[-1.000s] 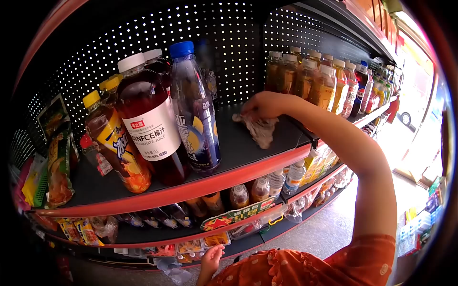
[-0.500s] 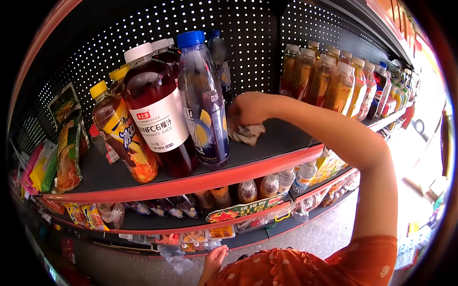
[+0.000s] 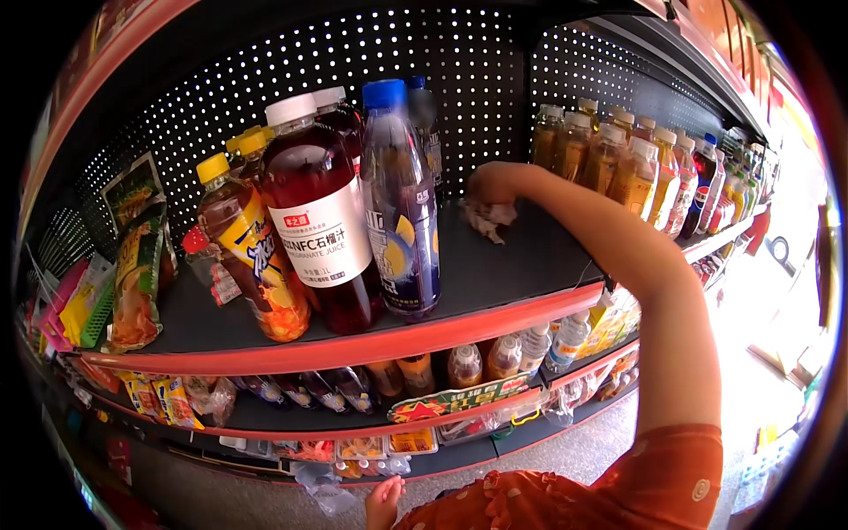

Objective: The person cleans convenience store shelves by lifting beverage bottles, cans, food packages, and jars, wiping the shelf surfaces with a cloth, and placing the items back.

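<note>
Here, right hand (image 3: 495, 183) outstretched, clutching (crumpled) cloth (image 3: 490, 220)

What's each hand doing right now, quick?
Right hand: closed on a crumpled cloth at the shelf.
Left hand: held low, fingers loosely curled, nothing visible in it.

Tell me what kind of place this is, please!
It's probably a small shop, like a corner store. You can see long shelves with red edges, lots of capped drink bottles lined up together, and bright little snack packets on a lower shelf.
</note>
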`<state>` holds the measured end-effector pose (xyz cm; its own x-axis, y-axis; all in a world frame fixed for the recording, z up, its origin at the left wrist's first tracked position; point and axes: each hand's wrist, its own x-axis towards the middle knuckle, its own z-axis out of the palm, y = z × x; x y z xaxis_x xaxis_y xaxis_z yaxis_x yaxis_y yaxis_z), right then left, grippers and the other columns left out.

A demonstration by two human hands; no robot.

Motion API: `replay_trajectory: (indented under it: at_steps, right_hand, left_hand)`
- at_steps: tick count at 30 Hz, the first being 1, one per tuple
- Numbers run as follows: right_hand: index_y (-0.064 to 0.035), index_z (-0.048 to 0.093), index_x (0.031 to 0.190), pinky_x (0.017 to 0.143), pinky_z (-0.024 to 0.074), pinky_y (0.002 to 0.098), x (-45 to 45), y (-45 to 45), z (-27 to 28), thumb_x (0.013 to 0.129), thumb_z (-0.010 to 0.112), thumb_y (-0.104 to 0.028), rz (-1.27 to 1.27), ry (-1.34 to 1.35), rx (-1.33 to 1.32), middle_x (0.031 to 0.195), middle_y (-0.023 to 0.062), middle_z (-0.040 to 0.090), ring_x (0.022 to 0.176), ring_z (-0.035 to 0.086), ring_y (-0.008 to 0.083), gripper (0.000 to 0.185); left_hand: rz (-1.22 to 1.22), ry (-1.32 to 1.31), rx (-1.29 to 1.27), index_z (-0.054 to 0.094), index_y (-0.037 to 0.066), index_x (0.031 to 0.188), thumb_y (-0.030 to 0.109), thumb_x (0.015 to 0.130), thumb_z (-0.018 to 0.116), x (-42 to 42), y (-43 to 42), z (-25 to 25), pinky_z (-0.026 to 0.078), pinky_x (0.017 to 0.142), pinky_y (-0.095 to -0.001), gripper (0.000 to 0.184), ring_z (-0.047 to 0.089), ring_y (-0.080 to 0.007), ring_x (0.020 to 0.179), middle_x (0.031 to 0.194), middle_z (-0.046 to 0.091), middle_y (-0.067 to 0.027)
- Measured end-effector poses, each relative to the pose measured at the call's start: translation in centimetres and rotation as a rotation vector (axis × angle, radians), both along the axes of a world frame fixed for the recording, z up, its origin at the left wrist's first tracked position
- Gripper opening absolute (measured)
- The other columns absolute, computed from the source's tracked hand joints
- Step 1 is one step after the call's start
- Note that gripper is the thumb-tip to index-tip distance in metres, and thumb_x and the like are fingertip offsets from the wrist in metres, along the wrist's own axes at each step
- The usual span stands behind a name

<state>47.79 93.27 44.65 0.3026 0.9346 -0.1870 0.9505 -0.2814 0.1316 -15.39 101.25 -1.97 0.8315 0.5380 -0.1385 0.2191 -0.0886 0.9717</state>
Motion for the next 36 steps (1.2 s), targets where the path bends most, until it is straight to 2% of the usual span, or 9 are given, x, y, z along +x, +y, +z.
replay_trajectory:
  at_steps: [5, 8, 12, 15, 18, 20, 22, 26, 36]
  right_hand:
    - [-0.0050, 0.069, 0.110, 0.065, 0.0564, 0.0380, -11.4, -0.7, 3.5, 0.082, 0.066, -0.027, -0.210, 0.157, 0.213, 0.093, 0.0152, 0.071, 0.079, 0.069, 0.0281, 0.036]
    - [-0.0083, 0.066, 0.119, 0.074, 0.0543, 0.0364, -18.1, -3.8, 5.9, 0.082, 0.069, -0.032, -0.263, 0.261, 0.117, 0.103, 0.0149, 0.070, 0.088, 0.068, 0.0257, 0.044]
    - [-0.0080, 0.060, 0.128, 0.066, 0.0578, 0.0333, -23.4, -6.5, 8.2, 0.086, 0.066, -0.042, -0.253, 0.393, -0.017, 0.112, 0.0148, 0.064, 0.076, 0.068, 0.0233, 0.055]
    - [-0.0043, 0.059, 0.127, 0.060, 0.0586, 0.0329, -21.9, -6.7, 11.0, 0.087, 0.065, -0.045, -0.419, 0.641, 0.081, 0.110, 0.0163, 0.064, 0.066, 0.067, 0.0217, 0.057]
    - [0.0018, 0.062, 0.119, 0.052, 0.0577, 0.0288, -17.0, -3.5, 11.5, 0.087, 0.064, -0.045, -0.483, 0.542, 0.546, 0.103, 0.0165, 0.065, 0.059, 0.066, 0.0207, 0.057]
    - [0.0037, 0.065, 0.112, 0.056, 0.0590, 0.0325, -14.7, -0.9, 11.3, 0.081, 0.071, -0.041, -0.457, 0.528, 0.710, 0.099, 0.0168, 0.065, 0.069, 0.068, 0.0230, 0.055]
    - [0.0048, 0.066, 0.109, 0.058, 0.0593, 0.0350, -14.2, 1.2, 11.1, 0.076, 0.076, -0.037, -0.473, 0.478, 0.749, 0.100, 0.0175, 0.066, 0.078, 0.068, 0.0253, 0.054]
    - [0.0062, 0.066, 0.108, 0.063, 0.0597, 0.0402, -14.0, 3.2, 11.0, 0.069, 0.080, -0.031, -0.520, 0.576, 0.787, 0.110, 0.0182, 0.066, 0.097, 0.065, 0.0286, 0.055]
    - [0.0065, 0.072, 0.088, 0.061, 0.0587, 0.0374, -15.4, 1.8, 10.5, 0.058, 0.083, -0.039, -0.501, 0.438, 0.903, 0.091, 0.0169, 0.072, 0.072, 0.071, 0.0287, 0.056]
  left_hand:
    - [0.040, 0.007, 0.133, 0.064, -0.001, 0.113, 0.021, 0.097, 0.055, -0.7, -1.4, 5.0, 0.048, 0.090, -0.0297, 0.029, 0.063, -0.0189, 0.100, 0.107, 0.068, -0.0093]
    - [0.034, 0.054, 0.005, 0.062, 0.000, 0.118, 0.025, 0.097, 0.056, -1.5, -0.4, -1.2, 0.048, 0.092, -0.0307, 0.032, 0.061, -0.0186, 0.105, 0.112, 0.067, -0.0098]
    - [0.074, 0.033, -0.175, 0.059, 0.001, 0.121, 0.026, 0.097, 0.057, -1.9, -0.4, -0.4, 0.047, 0.094, -0.0307, 0.035, 0.060, -0.0179, 0.108, 0.116, 0.065, -0.0095]
    - [0.095, 0.046, -0.102, 0.059, 0.002, 0.119, 0.026, 0.097, 0.058, -2.0, -0.4, 3.1, 0.047, 0.090, -0.0291, 0.033, 0.060, -0.0163, 0.102, 0.110, 0.065, -0.0069]
    - [0.103, -0.075, -0.199, 0.061, 0.003, 0.118, 0.026, 0.097, 0.059, -1.3, -0.5, 6.2, 0.048, 0.083, -0.0271, 0.031, 0.058, -0.0135, 0.094, 0.102, 0.062, -0.0033]
    - [0.071, 0.000, -0.142, 0.060, 0.004, 0.119, 0.025, 0.098, 0.058, -1.7, 1.0, 4.4, 0.048, 0.083, -0.0267, 0.030, 0.058, -0.0131, 0.095, 0.103, 0.061, -0.0025]
    - [0.090, -0.124, -0.419, 0.060, 0.005, 0.121, 0.023, 0.098, 0.057, -2.6, 2.8, -0.3, 0.048, 0.086, -0.0274, 0.029, 0.058, -0.0142, 0.099, 0.107, 0.062, -0.0033]
    - [0.045, -0.046, -0.199, 0.059, 0.004, 0.121, 0.024, 0.099, 0.057, -4.2, 2.2, -0.3, 0.047, 0.086, -0.0277, 0.030, 0.058, -0.0143, 0.099, 0.107, 0.062, -0.0038]
    - [0.014, -0.070, -0.073, 0.058, 0.004, 0.123, 0.028, 0.099, 0.056, -5.6, 1.2, -0.3, 0.046, 0.087, -0.0284, 0.034, 0.056, -0.0145, 0.099, 0.107, 0.063, -0.0050]
